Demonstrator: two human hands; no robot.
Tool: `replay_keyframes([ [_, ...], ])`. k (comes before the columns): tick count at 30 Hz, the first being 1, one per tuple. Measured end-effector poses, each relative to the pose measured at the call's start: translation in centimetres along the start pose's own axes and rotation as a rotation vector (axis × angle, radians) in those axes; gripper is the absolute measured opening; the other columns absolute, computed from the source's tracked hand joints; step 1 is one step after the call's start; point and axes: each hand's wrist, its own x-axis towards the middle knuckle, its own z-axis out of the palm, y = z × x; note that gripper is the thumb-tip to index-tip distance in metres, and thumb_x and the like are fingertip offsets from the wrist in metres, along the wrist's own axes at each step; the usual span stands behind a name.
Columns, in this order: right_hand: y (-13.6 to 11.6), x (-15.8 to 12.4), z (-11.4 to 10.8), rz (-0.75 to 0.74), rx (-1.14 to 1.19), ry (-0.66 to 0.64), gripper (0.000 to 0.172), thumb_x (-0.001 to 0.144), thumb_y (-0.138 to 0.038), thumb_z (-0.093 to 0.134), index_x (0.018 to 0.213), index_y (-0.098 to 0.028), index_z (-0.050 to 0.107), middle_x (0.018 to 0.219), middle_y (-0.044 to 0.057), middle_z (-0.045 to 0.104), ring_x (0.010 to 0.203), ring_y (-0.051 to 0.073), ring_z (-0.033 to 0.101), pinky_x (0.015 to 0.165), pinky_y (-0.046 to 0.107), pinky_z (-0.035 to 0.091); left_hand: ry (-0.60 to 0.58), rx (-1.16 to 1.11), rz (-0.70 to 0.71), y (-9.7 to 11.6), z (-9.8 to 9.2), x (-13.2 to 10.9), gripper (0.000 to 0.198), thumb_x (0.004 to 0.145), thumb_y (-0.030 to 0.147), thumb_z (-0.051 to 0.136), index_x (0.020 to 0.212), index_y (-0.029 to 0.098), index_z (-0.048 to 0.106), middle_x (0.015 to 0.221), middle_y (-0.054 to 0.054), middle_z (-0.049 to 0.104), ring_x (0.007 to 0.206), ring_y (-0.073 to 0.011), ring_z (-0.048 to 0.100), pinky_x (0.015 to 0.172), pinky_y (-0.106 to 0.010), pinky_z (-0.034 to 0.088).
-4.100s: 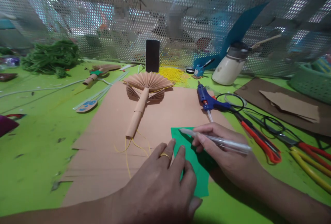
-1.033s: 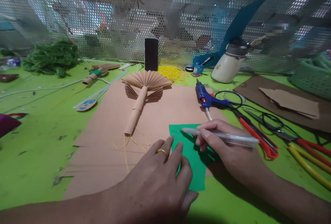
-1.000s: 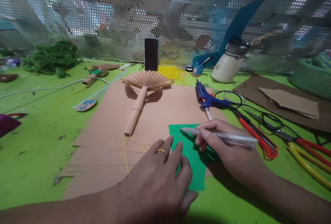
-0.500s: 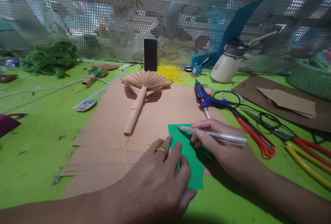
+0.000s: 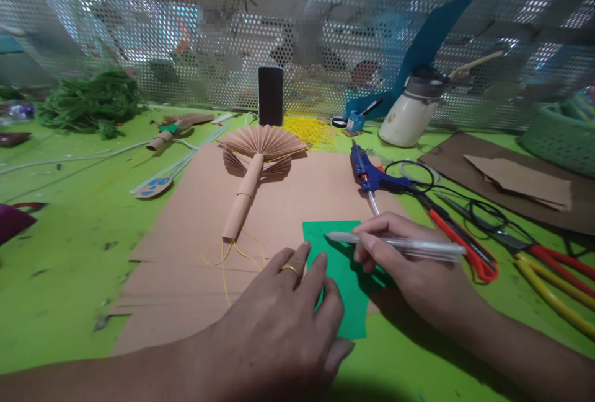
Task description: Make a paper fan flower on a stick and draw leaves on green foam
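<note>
My left hand (image 5: 292,309) lies with fingers spread on the left edge of a green sheet of paper (image 5: 346,303), pressing it against brown paper sheets (image 5: 176,235). A clear-barrelled pen (image 5: 409,246) is pinched in my right hand (image 5: 404,259), its tip touching the upper part of the green sheet. A faint dark mark shows near the tip. Just beyond my left hand lies a folded brown paper fan shape (image 5: 260,142) joined to a rolled paper tube (image 5: 244,201), with thin yellow strings trailing from the tube's lower end.
A blue glue gun (image 5: 367,170), a red utility knife (image 5: 465,244) and scissors (image 5: 534,253) lie to the right. Farther back are a phone (image 5: 270,95), yellow strands (image 5: 309,132), a white spray bottle (image 5: 409,111) and a green basket (image 5: 558,142). Green yarn (image 5: 88,101) sits at the left.
My right hand and the pen have shifted slightly right and down across the green sheet. My left hand stays in place.
</note>
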Motion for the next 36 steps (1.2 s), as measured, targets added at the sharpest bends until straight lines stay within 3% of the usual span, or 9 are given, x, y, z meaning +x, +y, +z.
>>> replay_keyframes([
  [11, -0.23, 0.18, -0.04, -0.05, 0.017, -0.031, 0.014, 0.089, -0.029, 0.058, 0.084, -0.02, 0.068, 0.073, 0.002, 0.07, 0.065, 0.015, 0.064, 0.061, 0.025, 0.051, 0.006, 0.011, -0.011, 0.05, 0.1, 0.09, 0.034, 0.093, 0.039, 0.051, 0.104, 0.01, 0.064, 0.117, -0.024, 0.065, 0.115, -0.0375, 0.06, 0.095, -0.058, 0.048],
  [19, -0.05, -0.11, -0.2, 0.005, 0.02, -0.034, 0.013, 0.087, -0.026, 0.058, 0.078, -0.021, 0.065, 0.067, -0.001, 0.067, 0.06, 0.014, 0.06, 0.055, 0.023, 0.048, 0.001, 0.022, 0.005, 0.02, 0.29, 0.07, 0.034, 0.094, 0.039, 0.05, 0.105, 0.01, 0.065, 0.116, -0.023, 0.066, 0.113, -0.0367, 0.061, 0.094, -0.058, 0.049],
  [25, 0.01, 0.06, -0.22, -0.008, 0.03, -0.014, 0.014, 0.089, -0.028, 0.056, 0.082, -0.02, 0.066, 0.072, 0.0, 0.069, 0.065, 0.014, 0.063, 0.061, 0.023, 0.05, -0.004, 0.011, 0.001, 0.1, 0.19, 0.05, 0.034, 0.094, 0.038, 0.049, 0.106, 0.01, 0.065, 0.118, -0.023, 0.065, 0.114, -0.0368, 0.061, 0.095, -0.058, 0.049],
  [36, -0.29, 0.07, -0.3, -0.007, 0.011, -0.021, 0.013, 0.085, -0.024, 0.058, 0.074, -0.02, 0.065, 0.065, -0.001, 0.066, 0.058, 0.012, 0.059, 0.054, 0.021, 0.048, -0.018, 0.017, 0.001, -0.1, 0.39, 0.34, 0.035, 0.093, 0.04, 0.05, 0.104, 0.01, 0.065, 0.116, -0.023, 0.066, 0.112, -0.0377, 0.061, 0.093, -0.059, 0.05],
])
